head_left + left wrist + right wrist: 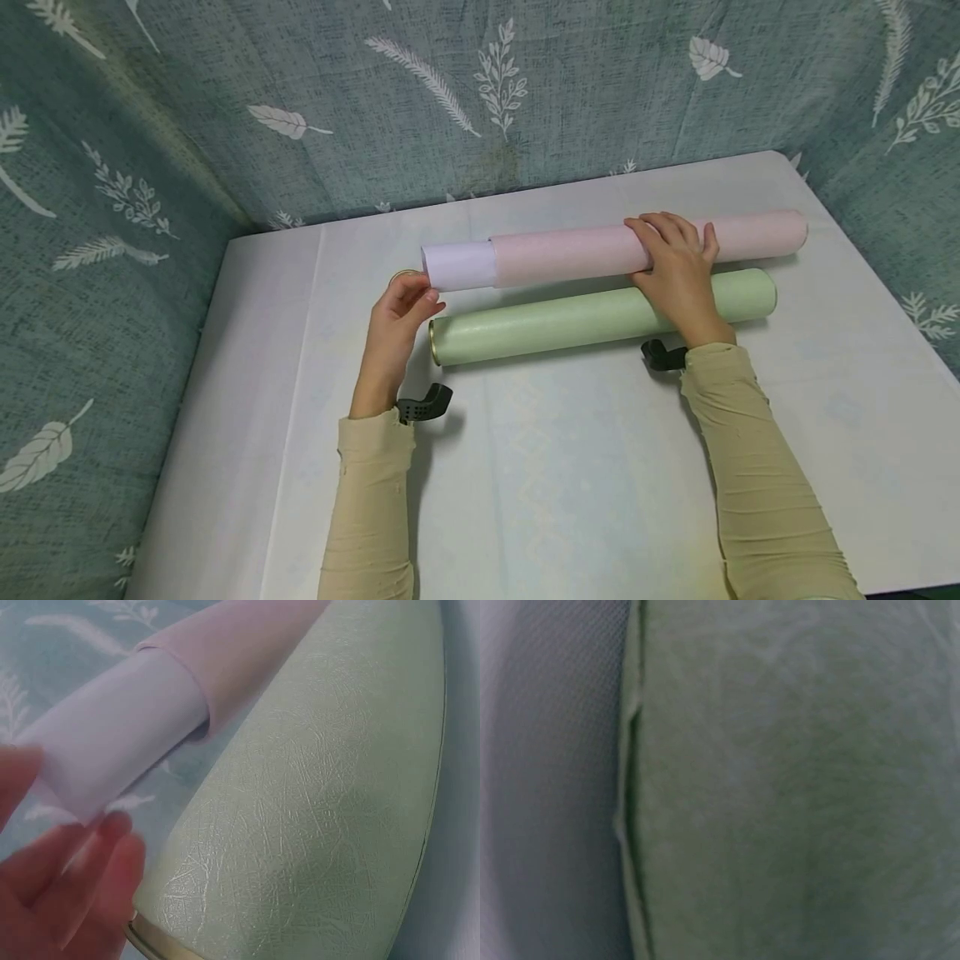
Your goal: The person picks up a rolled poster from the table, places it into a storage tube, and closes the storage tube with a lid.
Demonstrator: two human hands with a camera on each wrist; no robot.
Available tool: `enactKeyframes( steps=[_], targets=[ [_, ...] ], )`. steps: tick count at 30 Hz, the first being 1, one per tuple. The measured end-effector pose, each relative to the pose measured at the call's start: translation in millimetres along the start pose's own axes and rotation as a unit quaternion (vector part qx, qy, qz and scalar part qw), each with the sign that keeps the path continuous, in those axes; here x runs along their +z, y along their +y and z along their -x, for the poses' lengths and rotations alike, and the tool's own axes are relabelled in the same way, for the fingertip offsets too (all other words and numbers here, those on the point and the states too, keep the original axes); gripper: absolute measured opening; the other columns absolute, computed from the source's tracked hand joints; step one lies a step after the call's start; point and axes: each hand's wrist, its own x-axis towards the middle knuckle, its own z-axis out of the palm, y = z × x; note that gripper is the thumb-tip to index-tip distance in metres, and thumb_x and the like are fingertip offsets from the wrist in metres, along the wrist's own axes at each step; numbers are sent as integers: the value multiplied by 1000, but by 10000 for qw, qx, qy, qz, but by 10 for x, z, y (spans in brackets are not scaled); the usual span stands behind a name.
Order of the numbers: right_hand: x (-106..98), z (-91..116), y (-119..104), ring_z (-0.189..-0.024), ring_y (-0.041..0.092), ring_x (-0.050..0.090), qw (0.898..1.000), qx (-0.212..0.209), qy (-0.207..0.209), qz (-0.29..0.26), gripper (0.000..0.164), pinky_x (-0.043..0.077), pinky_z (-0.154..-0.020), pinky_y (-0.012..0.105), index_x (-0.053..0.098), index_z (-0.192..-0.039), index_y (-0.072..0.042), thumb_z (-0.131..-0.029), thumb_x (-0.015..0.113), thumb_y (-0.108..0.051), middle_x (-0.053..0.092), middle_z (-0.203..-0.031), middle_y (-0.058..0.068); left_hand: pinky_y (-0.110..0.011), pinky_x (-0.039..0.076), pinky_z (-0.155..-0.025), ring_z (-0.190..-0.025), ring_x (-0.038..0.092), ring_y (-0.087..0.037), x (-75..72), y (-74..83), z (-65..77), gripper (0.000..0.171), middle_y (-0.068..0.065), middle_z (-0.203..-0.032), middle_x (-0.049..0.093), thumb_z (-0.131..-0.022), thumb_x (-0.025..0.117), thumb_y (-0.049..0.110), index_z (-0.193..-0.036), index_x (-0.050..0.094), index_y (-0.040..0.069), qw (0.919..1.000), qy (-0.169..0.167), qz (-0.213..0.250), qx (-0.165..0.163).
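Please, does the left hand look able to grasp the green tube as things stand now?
Probably yes: the left hand is close beside the green tube, with nothing visible between them. It seems to pinch the white roll, though, so it may need to let go first.

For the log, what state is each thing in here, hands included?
Pink tube: open at its left end.
White paper: rolled, partly out of the pink tube.
Green tube: lying on its side; whether its left end is capped, I can't tell.
Left hand: holding the white paper's outer end.
Right hand: gripping the pink tube.
Gold-rimmed piece: mostly hidden, state unclear.
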Motion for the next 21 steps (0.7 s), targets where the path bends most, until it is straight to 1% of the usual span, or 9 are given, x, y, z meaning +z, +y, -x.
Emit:
enactKeyframes(
  steps=[1,4,6,8,10,12,15,19,21],
  targets=[
    [-1,0,0,-125,25,28,10000,-2,-3,2,65,-5,-101,53,50,-126,-19,-68,76,-6,45,-128,6,-37,44,-87,-108,50,-23,3,-1,-4,19,-9,-115,50,-87,58,9,-103,55,-1,9999,86,-89,1],
    [-3,0,0,-125,25,28,10000,-4,-5,14,65,-5,-101,53,50,-127,-19,-69,75,-6,45,-129,6,-33,44,-86,-111,48,-18,-5,-26,-26,18,-4,-122,50,-85,60,11,-99,60,-1,9974,396,-602,34],
    [-4,-1,1,-125,25,28,10000,-1,-8,17,65,-6,-101,53,49,-127,-19,-69,75,-6,45,-129,6,-31,43,-85,-111,46,-14,-14,-62,-48,18,0,-123,49,-84,63,15,-97,63,2,9929,596,-1022,73],
    [-5,-1,1,-125,25,28,10000,1,2,15,64,-6,-101,53,50,-127,-19,-69,75,-6,45,-129,6,-31,43,-84,-107,46,-11,-17,-97,-71,19,3,-119,49,-83,64,20,-96,65,6,9866,750,-1438,162],
    [-6,-3,1,-125,25,28,10000,1,5,7,64,-6,-101,52,50,-126,-19,-69,75,-5,45,-129,6,-30,43,-83,-102,48,-10,-9,-116,-85,20,4,-113,50,-82,65,24,-95,67,9,9809,839,-1736,260],
    [-7,-3,1,-125,25,28,10000,2,4,0,65,-6,-101,52,50,-127,-19,-69,75,-5,45,-128,6,-31,44,-83,-98,49,-10,11,-107,-85,21,4,-109,51,-83,65,26,-96,67,10,9784,795,-1882,321],
    [-6,-3,2,-125,25,28,10000,-1,0,-4,65,-6,-101,52,50,-126,-19,-69,75,-5,45,-128,6,-30,43,-84,-95,51,-9,39,-87,-71,23,5,-103,55,-83,63,29,-100,66,14,9753,660,-2090,290],
    [-6,-2,2,-125,24,28,10000,5,-5,-5,65,-6,-101,52,50,-126,-19,-68,75,-5,46,-128,6,-30,43,-83,-95,52,-8,71,-68,-51,25,6,-101,58,-84,62,32,-105,64,19,9733,479,-2242,112],
    [-7,-2,2,-125,24,28,10000,16,-14,-7,65,-6,-101,52,50,-126,-19,-68,75,-5,45,-128,6,-31,43,-82,-96,52,-8,83,-65,-48,26,5,-102,58,-84,62,33,-106,63,20,9736,401,-2245,49]
  ],
)
